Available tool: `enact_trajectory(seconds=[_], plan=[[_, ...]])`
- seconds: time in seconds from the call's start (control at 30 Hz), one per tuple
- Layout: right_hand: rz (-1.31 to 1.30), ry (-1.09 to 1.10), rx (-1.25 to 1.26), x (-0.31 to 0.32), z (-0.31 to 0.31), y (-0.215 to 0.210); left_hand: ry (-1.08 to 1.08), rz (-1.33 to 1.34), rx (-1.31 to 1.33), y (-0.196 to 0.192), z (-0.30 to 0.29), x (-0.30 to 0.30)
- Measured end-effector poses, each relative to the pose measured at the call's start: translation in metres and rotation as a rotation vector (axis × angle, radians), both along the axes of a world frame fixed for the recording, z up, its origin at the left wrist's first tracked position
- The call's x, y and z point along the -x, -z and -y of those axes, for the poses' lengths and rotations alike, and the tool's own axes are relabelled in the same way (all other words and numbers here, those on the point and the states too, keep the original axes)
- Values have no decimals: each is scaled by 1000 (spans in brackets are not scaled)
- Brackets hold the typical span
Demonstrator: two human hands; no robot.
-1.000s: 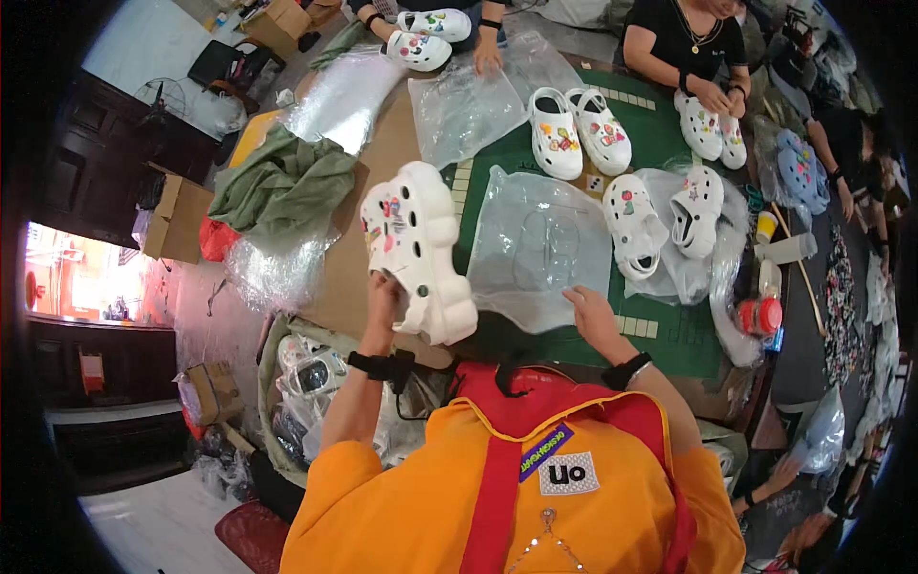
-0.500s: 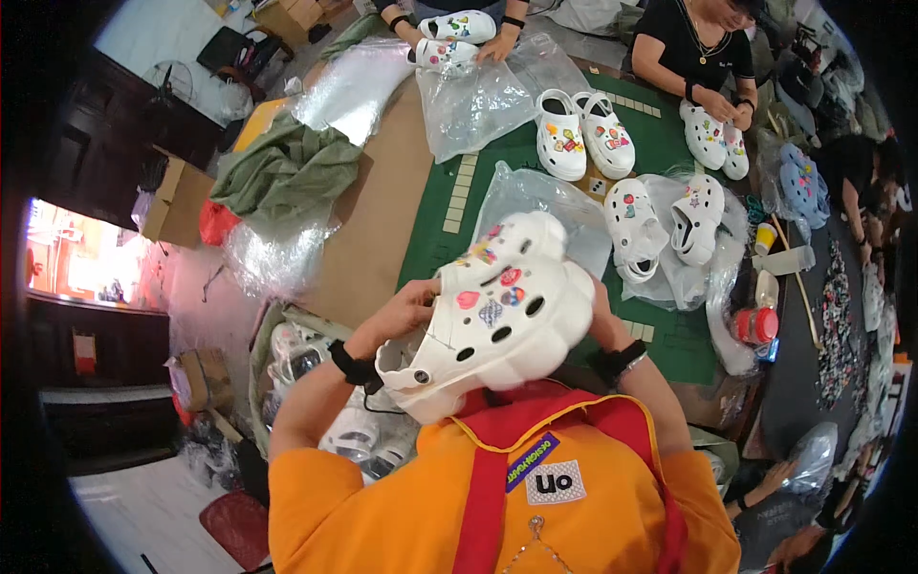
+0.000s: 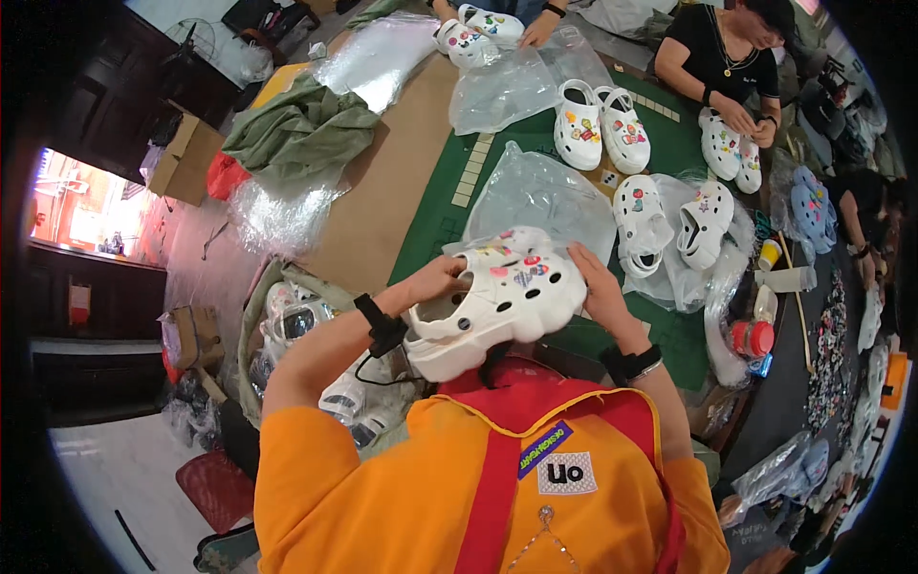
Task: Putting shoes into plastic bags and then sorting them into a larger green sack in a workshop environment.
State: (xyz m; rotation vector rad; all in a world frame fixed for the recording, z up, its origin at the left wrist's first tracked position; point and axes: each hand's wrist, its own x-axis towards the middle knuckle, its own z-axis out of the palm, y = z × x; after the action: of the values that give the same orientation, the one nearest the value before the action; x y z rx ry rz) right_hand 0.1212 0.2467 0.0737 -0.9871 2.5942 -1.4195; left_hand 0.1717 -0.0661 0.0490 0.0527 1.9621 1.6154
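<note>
Close to my chest is a white clog (image 3: 512,311) with coloured charms on its upper and a chunky, lobed sole. My left hand (image 3: 438,279) has its fingers curled into the shoe's opening. On the toe side, my right hand (image 3: 604,292) presses against the clog with its fingers along the sole edge. Part of a second white clog (image 3: 524,236) with charms shows just behind the first. Beyond them a clear plastic bag (image 3: 535,196) lies on the green table mat (image 3: 426,251).
White charm-covered clogs (image 3: 579,129) stand beyond the bag, with another pair (image 3: 643,222) on plastic to the right. Two co-workers handle white clogs across the table. A red-lidded jar (image 3: 753,338) and loose charms (image 3: 828,373) lie right; a bag of shoes (image 3: 292,320) sits left.
The clog has tipped and come slightly lower and nearer to my chest. My right hand shows more plainly at the toe. The whole view has shifted a little.
</note>
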Motion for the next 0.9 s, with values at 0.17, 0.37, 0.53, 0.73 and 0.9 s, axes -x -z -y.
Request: enact_trajectory(seconds=[0.17, 0.37, 0.53, 0.73, 0.9], plan=[[-218, -80, -115, -18, 22, 1, -235, -207, 411, -26, -18, -10], [-281, -195, -203, -47, 65, -6, -470, -318, 707, 3, -50, -19], [-250, -308, -267, -35, 57, 6, -492, -545, 769, 17, -65, -23], [-119, -517, -349, -40, 58, 0, -473, -392, 740, 25, -78, -16], [-193, 24, -260, -54, 22, 73, -63, -325, 598, 79, -62, -9]])
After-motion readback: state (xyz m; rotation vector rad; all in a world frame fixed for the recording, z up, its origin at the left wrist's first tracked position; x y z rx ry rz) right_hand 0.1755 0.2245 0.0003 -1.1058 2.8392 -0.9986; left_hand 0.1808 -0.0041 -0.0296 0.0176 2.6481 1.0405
